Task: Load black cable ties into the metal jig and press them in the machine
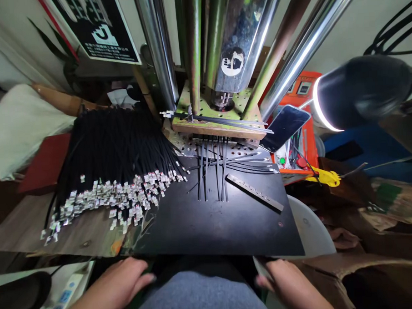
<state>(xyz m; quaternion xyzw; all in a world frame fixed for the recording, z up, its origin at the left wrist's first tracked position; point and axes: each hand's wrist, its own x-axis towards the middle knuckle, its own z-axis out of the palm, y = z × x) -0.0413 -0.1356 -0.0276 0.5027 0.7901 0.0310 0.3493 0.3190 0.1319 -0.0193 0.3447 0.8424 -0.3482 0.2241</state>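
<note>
My left hand is low in the view, left of my lap and below the table's front edge. Its fingers curl downward around something I cannot make out, and the thumb points right. To the right of my lap, my right hand is closed near a thin grey edge; what it holds is mostly hidden. Neither hand touches the black work surface. Thin black strips lie there beneath the press plate, beside a metal bar.
A large heap of black strips with white tags covers the left side. Steel columns rise behind. At the right are a phone, a red-orange box, yellow-handled pliers, a lit lamp and a cardboard box.
</note>
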